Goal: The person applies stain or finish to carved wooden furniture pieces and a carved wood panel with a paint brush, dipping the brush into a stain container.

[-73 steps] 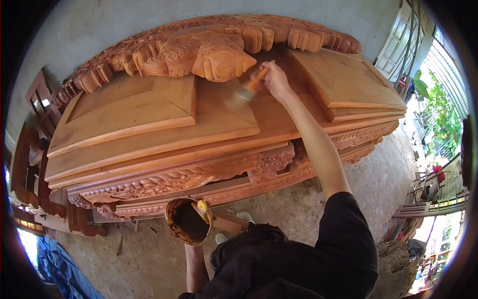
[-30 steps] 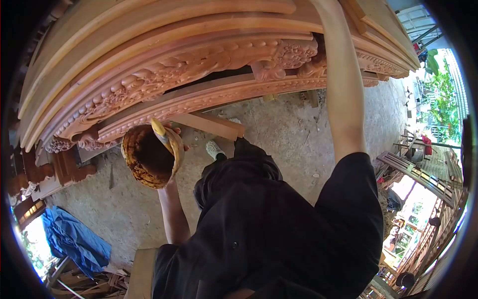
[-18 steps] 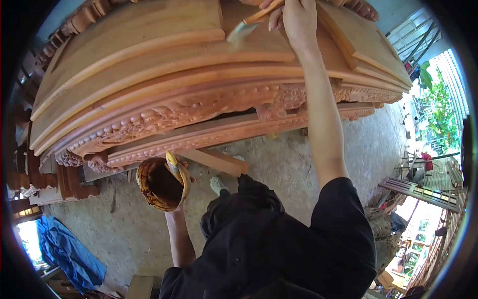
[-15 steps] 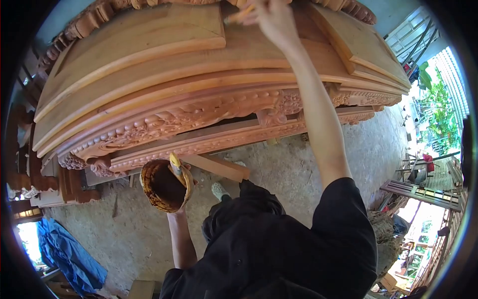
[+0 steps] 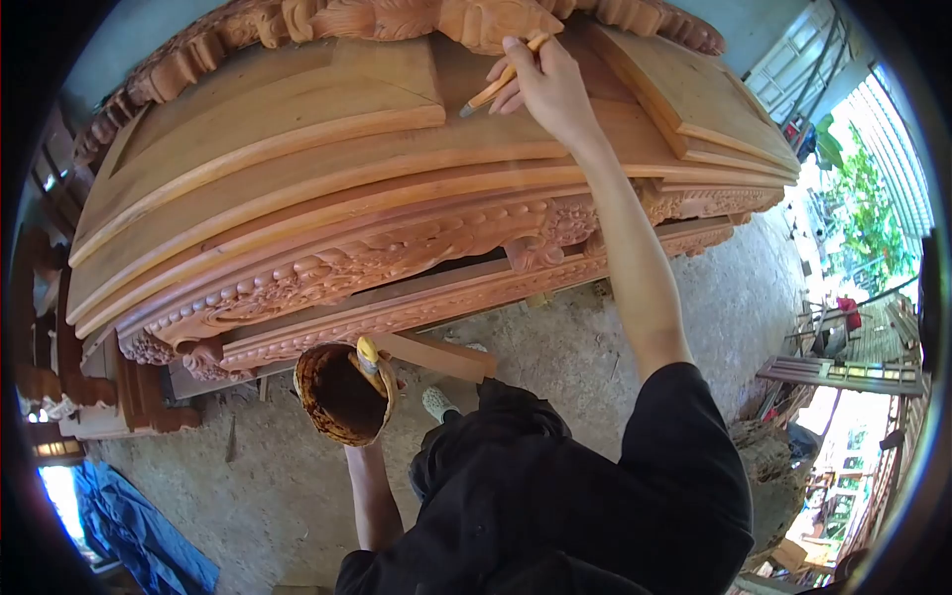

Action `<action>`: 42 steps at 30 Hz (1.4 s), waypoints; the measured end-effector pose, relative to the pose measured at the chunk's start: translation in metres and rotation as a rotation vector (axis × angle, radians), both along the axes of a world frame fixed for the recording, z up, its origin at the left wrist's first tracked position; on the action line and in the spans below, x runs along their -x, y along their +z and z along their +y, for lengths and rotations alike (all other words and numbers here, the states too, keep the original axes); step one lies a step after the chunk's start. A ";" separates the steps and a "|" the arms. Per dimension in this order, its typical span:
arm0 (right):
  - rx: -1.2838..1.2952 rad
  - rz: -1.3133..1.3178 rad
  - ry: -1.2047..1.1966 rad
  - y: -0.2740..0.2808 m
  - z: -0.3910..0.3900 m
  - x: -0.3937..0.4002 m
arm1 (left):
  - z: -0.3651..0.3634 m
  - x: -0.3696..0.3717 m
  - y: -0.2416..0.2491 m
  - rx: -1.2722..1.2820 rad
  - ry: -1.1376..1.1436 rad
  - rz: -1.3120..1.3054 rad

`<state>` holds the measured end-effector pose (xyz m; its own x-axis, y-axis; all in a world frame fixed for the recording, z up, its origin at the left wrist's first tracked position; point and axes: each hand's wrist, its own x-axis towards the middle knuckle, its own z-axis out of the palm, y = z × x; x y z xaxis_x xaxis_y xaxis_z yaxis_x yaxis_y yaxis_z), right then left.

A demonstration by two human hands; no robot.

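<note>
My right hand (image 5: 550, 91) grips a paintbrush (image 5: 491, 91) with an orange handle, its tip just over the flat seat of a carved wooden bench (image 5: 476, 149). Low on the left, my left hand (image 5: 363, 458) holds up a round pot (image 5: 342, 395), whose rim and inside are coated in dark brown stuff. The pot hides most of that hand's fingers. A second brush with a yellow handle (image 5: 369, 352) leans at the pot's right rim.
Two raised wooden panels, left (image 5: 288, 109) and right (image 5: 709, 99), lie on the seat. A carved backrest (image 5: 397, 20) rises behind. A wooden beam (image 5: 436, 357) sits under the front edge. A blue tarp (image 5: 139, 531) lies at lower left.
My right hand with the brush has come nearer, away from the backrest, and is less blurred. The pot in my left hand has shifted slightly right and down in view.
</note>
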<state>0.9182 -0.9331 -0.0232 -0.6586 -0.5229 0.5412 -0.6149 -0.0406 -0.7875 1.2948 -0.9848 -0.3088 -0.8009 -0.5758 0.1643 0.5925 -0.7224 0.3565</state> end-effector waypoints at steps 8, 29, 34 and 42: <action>-0.049 -0.010 -0.091 0.019 0.035 0.010 | -0.010 0.009 0.007 0.134 -0.028 0.057; 0.066 0.039 -0.101 0.037 0.030 -0.010 | -0.014 0.012 -0.043 0.925 0.334 -0.714; 0.306 0.058 0.395 0.011 -0.122 0.024 | -0.006 0.018 -0.047 -0.166 0.038 -0.111; -0.370 0.570 0.152 0.047 -0.188 0.006 | 0.012 0.002 -0.051 -0.340 0.033 -0.036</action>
<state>0.9120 -1.1209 0.0236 -0.2295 -0.8032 0.5497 -0.9454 0.0497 -0.3220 1.2924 -0.9723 -0.3599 -0.7830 -0.6181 -0.0694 0.6086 -0.7844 0.1195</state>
